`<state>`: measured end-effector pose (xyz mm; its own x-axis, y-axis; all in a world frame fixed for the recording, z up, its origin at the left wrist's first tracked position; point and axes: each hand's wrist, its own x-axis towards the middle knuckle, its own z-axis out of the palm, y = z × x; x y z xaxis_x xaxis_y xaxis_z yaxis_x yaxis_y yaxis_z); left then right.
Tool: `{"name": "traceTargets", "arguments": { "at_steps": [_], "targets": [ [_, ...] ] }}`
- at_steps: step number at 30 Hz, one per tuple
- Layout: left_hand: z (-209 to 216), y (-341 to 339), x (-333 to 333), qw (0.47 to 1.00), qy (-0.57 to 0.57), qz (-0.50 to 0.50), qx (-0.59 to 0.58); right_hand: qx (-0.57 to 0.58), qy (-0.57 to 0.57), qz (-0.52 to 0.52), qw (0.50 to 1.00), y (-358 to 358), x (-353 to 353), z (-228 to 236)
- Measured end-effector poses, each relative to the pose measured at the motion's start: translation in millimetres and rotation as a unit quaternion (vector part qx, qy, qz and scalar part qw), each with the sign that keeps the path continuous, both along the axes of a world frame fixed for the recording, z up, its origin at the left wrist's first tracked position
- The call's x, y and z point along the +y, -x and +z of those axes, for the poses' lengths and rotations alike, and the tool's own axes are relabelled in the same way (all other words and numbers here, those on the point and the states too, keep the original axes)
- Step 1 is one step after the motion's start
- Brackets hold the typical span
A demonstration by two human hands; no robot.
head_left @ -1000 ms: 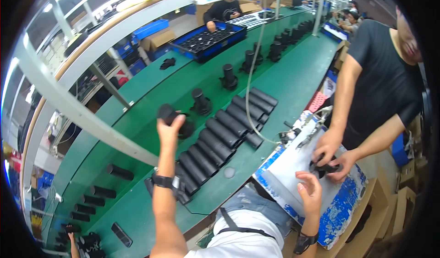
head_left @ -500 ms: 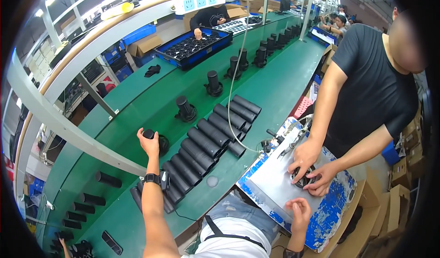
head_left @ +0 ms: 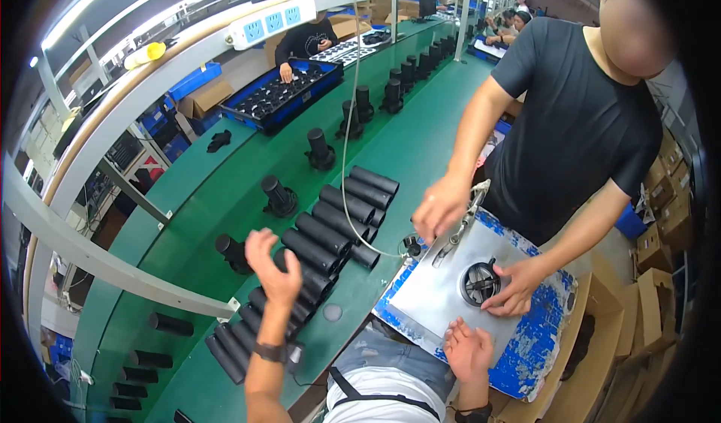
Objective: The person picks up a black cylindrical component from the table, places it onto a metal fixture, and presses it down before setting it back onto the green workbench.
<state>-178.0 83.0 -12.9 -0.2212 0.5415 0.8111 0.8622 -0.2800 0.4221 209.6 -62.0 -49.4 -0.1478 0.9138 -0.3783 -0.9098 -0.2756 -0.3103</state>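
Note:
My left hand (head_left: 276, 267) is raised over a row of black tubes (head_left: 309, 252), its fingers apart and nothing in them. Just left of it, a black tube on a round base (head_left: 231, 252) stands upright on the green conveyor belt (head_left: 201, 226). My right hand (head_left: 467, 348) is palm up at the near edge of a metal plate (head_left: 420, 294), fingers loosely bent and holding nothing. A round black ring-shaped part (head_left: 481, 283) lies on that plate. A co-worker's hand (head_left: 514, 288) touches the part; the co-worker's other hand (head_left: 441, 207) is by a metal clamp lever (head_left: 460, 231).
More upright black tube assemblies (head_left: 320, 150) line the belt further off. Loose tubes (head_left: 171, 324) lie at the left. A pale cable (head_left: 347, 190) hangs across the view. A white frame bar (head_left: 120, 254) crosses at left. Cardboard boxes (head_left: 612, 318) stand at right.
My left hand has let go of the upright tube assembly and moved right, over the tubes. One of the co-worker's hands has left the ring-shaped part for the clamp lever. The view has shifted.

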Motion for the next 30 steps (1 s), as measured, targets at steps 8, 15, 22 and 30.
{"name": "traceTargets", "arguments": {
  "at_steps": [8,15,22,30],
  "targets": [
    [-27,-103,-39,0.969,0.127,-0.187,-0.101,-0.095,0.035,0.039,0.994,4,-14,13],
    [-31,-121,-46,0.948,0.18,-0.241,-0.105,-0.174,-0.016,-0.026,0.984,18,8,63],
    [-50,-114,-46,0.929,0.21,-0.263,-0.156,-0.512,-0.198,0.069,0.833,27,-23,72],
    [-65,-74,-75,0.924,0.258,-0.254,-0.12,-0.686,-0.146,0.057,0.711,26,-12,12]
  ]
}}
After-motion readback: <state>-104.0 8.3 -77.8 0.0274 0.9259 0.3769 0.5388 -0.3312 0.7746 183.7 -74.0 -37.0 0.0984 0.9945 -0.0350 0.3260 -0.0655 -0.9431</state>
